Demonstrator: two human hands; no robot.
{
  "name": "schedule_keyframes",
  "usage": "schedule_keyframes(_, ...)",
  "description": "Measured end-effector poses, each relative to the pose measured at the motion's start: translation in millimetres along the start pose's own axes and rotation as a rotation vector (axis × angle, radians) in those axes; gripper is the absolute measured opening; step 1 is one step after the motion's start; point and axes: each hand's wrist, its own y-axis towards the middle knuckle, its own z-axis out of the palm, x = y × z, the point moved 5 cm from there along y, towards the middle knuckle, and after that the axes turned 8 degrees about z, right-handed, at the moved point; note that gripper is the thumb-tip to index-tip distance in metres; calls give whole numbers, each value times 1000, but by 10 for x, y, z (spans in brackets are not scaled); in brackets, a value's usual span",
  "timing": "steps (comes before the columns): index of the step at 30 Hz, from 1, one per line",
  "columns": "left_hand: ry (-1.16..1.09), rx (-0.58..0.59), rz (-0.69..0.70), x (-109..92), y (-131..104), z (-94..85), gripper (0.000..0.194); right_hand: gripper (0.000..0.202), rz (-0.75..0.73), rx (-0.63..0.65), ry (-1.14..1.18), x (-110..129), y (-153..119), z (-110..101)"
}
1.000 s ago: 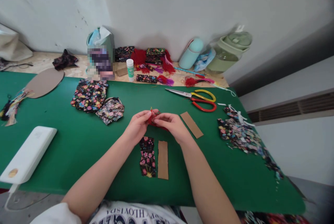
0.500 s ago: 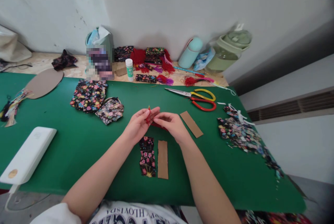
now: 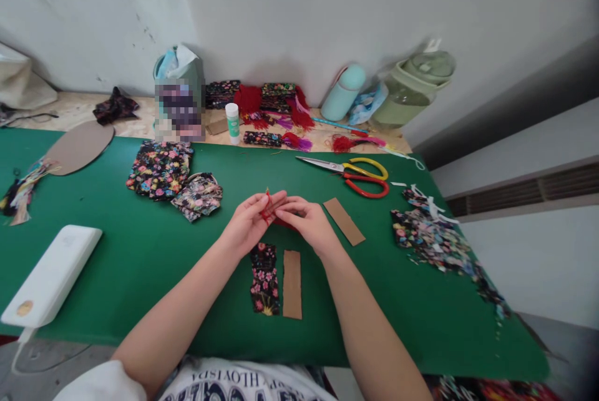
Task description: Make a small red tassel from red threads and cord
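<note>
Red thread [image 3: 266, 212] lies across the fingers of my left hand [image 3: 249, 221], its thumb pressed on it and a small tip standing up. My right hand [image 3: 306, 220] meets it from the other side, thumb and fingers pinched on the red strands, some of which show beneath that hand. Below both hands lie a strip of black floral fabric [image 3: 264, 282] and, beside it, a brown cardboard strip [image 3: 292, 285]. Another cardboard strip [image 3: 344, 221] sits slanted to the right of my right hand. How the thread runs between the fingers is partly hidden.
Scissors [image 3: 346, 171] with yellow and red handles lie beyond my hands. Floral fabric pieces [image 3: 159, 170] are at left, fabric scraps [image 3: 435, 236] at right. A glue stick [image 3: 233, 123], blue bottle [image 3: 344, 92] and green jug [image 3: 409, 92] stand behind. A white power bank [image 3: 51, 276] lies left.
Both hands stay almost in place, still on the red thread, with only slight finger movement. The view has shifted slightly.
</note>
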Motion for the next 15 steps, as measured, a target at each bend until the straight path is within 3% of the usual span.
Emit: schedule_keyframes(15, -8, -13, -3, -5, -10, 22, 11, 13, -63, -4, -50, 37, -7, 15)
